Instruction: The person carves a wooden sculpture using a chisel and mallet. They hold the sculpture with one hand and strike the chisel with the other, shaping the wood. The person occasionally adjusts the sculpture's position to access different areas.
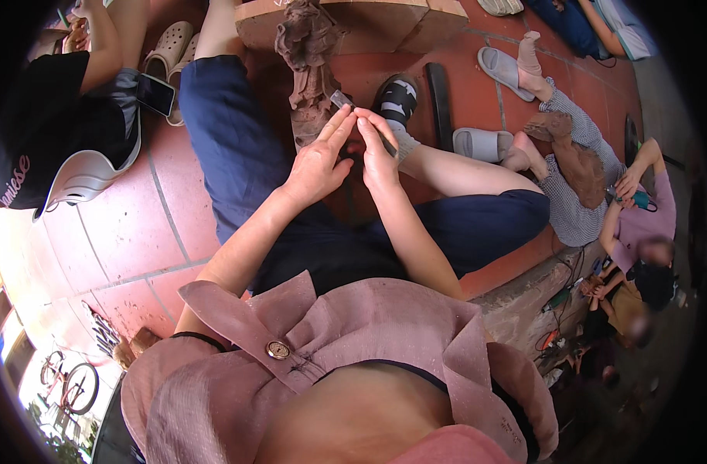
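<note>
A carved brown wooden piece (311, 89) with a knobbly, hollowed surface stands between my legs. My right hand (379, 158) is closed round a chisel, its dark handle running under my palm. The chisel's flat metal blade (339, 99) points up and left, with its tip close to the wood's right side; whether it touches I cannot tell. My left hand (313, 172) has its fingers stretched out, their tips against the chisel beside my right fingers, and its thumb apart. Part of the lower carving is hidden behind my left hand.
A wooden block (369, 29) lies beyond the carving. A black bar (438, 103) and a grey slipper (481, 145) are on the red tiles at right. A person in a black cap (56, 147) sits close at left. Another person works on a carved wooden piece (577, 166) at right.
</note>
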A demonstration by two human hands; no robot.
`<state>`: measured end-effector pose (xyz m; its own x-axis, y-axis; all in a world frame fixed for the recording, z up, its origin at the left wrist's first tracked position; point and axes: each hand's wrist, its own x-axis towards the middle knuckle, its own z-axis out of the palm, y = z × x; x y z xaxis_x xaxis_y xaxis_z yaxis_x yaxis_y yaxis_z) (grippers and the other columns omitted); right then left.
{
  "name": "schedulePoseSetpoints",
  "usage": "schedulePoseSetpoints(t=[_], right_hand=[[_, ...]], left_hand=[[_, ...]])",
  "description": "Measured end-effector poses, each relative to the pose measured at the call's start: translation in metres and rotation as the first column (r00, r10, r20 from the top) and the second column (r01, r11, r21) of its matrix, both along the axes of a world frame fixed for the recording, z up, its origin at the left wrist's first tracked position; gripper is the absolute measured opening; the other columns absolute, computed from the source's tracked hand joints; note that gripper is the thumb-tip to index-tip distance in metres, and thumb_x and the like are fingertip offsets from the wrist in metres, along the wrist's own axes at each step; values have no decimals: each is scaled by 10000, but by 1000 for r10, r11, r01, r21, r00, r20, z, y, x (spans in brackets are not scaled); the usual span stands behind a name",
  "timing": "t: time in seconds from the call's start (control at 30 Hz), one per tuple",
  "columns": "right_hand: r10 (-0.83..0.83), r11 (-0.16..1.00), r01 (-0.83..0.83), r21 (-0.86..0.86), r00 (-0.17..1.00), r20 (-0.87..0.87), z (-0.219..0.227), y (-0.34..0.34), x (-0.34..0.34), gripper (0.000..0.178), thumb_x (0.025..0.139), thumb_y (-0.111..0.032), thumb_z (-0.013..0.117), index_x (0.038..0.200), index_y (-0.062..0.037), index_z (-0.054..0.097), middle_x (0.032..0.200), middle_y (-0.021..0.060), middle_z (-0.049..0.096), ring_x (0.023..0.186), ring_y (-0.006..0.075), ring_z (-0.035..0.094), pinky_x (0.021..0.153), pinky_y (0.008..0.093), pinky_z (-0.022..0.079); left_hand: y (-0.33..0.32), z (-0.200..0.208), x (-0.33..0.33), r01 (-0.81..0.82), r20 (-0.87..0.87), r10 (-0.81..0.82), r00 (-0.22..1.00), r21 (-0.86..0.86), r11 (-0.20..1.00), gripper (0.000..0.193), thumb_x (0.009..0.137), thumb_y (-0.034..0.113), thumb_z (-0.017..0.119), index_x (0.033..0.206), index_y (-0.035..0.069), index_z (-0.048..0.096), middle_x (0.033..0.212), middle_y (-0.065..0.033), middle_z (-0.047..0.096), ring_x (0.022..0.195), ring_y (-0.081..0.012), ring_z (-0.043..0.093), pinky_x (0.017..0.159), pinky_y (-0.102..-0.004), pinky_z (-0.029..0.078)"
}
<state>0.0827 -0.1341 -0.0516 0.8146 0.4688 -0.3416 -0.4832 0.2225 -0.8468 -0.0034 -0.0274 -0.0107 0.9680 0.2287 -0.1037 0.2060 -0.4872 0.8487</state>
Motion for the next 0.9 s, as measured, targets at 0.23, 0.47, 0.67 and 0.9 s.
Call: schedulePoseSetpoints(t=[0.23,0.47,0.67,0.9], right_hand=[[8,1000,-9,8,1000,9,15,11,1,150,934,-116,590,1048,-49,660,962,8,666,783,73,615,600,197,445],[8,1000,-5,-14,989,148,14,13,2,178,935,-147,595,1075,-55,653,965,14,672,808,74,626,596,197,438],[8,998,0,-69,993,122,9,-3,5,170,933,-119,588,1064,-42,662,969,14,673,813,71,620,608,190,439],[50,999,-49,11,998,-27,8,6,9,194,930,-125,596,1099,-43,645,1008,19,672,827,93,634,631,207,444]], left_hand=[[-1,1,0,-100,77,96,992,56,993,785,738,0,650,1457,68,342,1530,-144,284,1173,-292,564,875,-323,526],[-3,1,-1,-115,56,117,992,-37,993,771,752,36,643,1457,91,337,1524,-143,296,961,-288,650,844,-371,521],[-4,2,5,-45,-65,33,997,-195,980,752,761,45,657,1443,48,341,1528,-148,282,1040,-296,627,858,-373,522],[-5,-9,2,-138,153,141,978,-30,990,760,746,13,644,1444,58,347,1523,-149,296,944,-268,660,820,-351,534]])
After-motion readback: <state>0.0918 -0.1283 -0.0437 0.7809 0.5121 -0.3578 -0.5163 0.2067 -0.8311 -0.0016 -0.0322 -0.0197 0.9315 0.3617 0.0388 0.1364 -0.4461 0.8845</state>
